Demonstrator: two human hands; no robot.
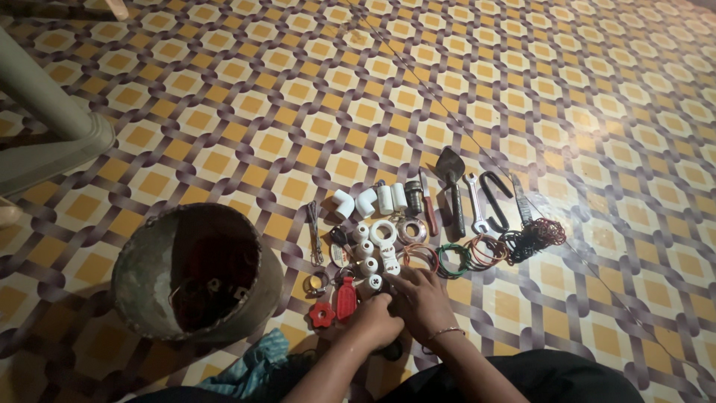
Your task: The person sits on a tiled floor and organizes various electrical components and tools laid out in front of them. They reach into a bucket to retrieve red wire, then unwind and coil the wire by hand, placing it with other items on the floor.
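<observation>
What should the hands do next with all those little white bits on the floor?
Probably set the small white fitting down in line with the other white fittings. Both the left hand and right hand meet right at it, and the parts ahead lie sorted in rows, with wire coils and tools beyond. What the hands grip underneath is hidden.

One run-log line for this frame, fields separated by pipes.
left hand on white plastic fitting | right hand beside it | dented grey metal bucket left
</observation>
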